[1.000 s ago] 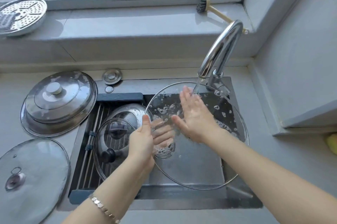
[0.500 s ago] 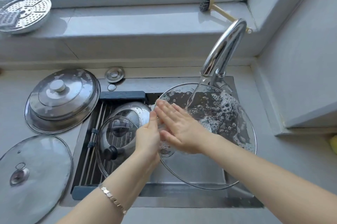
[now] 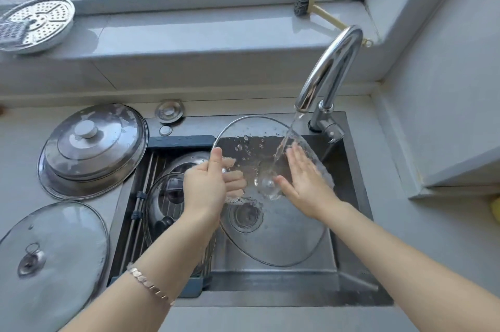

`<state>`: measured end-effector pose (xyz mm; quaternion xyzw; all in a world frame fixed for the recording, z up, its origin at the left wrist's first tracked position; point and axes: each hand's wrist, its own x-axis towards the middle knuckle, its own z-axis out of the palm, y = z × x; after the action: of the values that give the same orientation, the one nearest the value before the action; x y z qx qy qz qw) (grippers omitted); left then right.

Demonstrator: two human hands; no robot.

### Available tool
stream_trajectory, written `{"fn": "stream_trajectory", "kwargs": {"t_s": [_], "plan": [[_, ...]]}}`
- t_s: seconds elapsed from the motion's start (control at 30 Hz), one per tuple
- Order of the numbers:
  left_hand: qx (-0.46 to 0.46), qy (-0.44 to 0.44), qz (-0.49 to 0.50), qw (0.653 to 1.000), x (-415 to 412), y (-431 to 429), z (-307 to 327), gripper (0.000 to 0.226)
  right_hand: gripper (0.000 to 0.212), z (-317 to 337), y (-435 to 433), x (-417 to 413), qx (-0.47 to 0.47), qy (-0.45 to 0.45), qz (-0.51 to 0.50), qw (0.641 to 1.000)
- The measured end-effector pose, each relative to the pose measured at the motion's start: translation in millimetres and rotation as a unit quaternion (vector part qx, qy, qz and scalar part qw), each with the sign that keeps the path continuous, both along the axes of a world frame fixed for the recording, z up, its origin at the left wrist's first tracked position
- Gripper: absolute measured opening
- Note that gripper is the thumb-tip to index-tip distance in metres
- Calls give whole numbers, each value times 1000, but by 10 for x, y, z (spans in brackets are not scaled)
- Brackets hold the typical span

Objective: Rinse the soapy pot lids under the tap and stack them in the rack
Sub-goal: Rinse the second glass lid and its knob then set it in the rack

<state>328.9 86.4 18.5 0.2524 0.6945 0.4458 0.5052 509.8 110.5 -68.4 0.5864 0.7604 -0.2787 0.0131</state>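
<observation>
A large glass lid (image 3: 286, 234) is tilted over the sink under the running tap (image 3: 328, 69). My left hand (image 3: 208, 185) grips its left rim, thumb on the near face and fingers seen through the glass. My right hand (image 3: 305, 183) lies flat with straight fingers on the lid's near face, right of the stream. Water strikes the lid beside those fingers. The rack (image 3: 140, 196) spans the sink's left part and holds a small glass lid (image 3: 165, 202) leaning on a steel lid (image 3: 186, 161).
On the counter to the left lie a big steel lid (image 3: 93, 150) and a glass lid (image 3: 51, 258). A steamer plate (image 3: 35, 23) and a brush (image 3: 303, 4) sit on the window sill. The sink drain (image 3: 244, 216) is below the held lid.
My right hand slid from the lid's left-centre to its right side. Most of the foam on the lid has washed off. The lid has turned slightly in my left hand.
</observation>
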Motion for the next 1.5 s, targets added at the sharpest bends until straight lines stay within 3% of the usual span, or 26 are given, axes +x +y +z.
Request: {"fn": "stream_trajectory", "kwargs": {"t_s": [0.1, 0.2, 0.3, 0.43, 0.5, 0.6, 0.67, 0.73, 0.77, 0.9, 0.97, 1.03, 1.1, 1.23, 1.37, 1.5], "plan": [[58, 128, -50, 989, -61, 77, 63, 41, 67, -168, -139, 125, -105, -61, -85, 989], [88, 189, -77, 975, -76, 98, 99, 52, 64, -173, -233, 37, -106, 28, -190, 976], [67, 129, -39, 989, -66, 105, 115, 46, 68, -95, -234, -260, -54, 118, -197, 972], [10, -9, 9, 1000, 26, 16, 66, 41, 69, 101, 63, -514, 37, 79, -230, 969], [1, -59, 21, 998, 79, -25, 2, 42, 73, 229, 182, -584, 72, 73, -184, 978], [-17, -104, 50, 993, 119, -49, -81, 42, 81, 373, 84, -707, 105, 108, 1, 989], [-33, -115, 65, 991, 94, -70, -134, 41, 76, 373, -120, -712, 105, 107, 150, 977], [-38, -147, 70, 986, 63, -102, -160, 41, 69, 313, -192, -565, 121, 71, 228, 963], [-39, -152, 64, 986, 52, -117, -167, 43, 67, 276, -140, -464, 124, 40, 214, 968], [-39, -150, 70, 985, 110, -126, -159, 44, 76, 255, 168, -209, 69, -77, -15, 994], [-40, -144, 72, 986, 149, -99, -178, 44, 76, 294, 109, -355, 66, -26, 31, 997], [-50, -134, 68, 987, 169, -80, -205, 48, 74, 324, -53, -506, 82, 45, 149, 984], [-54, -144, 66, 986, 163, -76, -220, 49, 68, 303, -21, -449, 96, 43, 186, 977], [-46, -175, 57, 982, 170, -77, -191, 47, 69, 289, 230, -183, 54, -52, -13, 997], [-35, -152, 51, 986, 192, -59, -198, 49, 75, 273, 104, -246, 100, -13, 110, 989], [-24, -161, 55, 985, 217, -35, -190, 47, 70, 292, 317, -147, 102, -67, -49, 991]]}}
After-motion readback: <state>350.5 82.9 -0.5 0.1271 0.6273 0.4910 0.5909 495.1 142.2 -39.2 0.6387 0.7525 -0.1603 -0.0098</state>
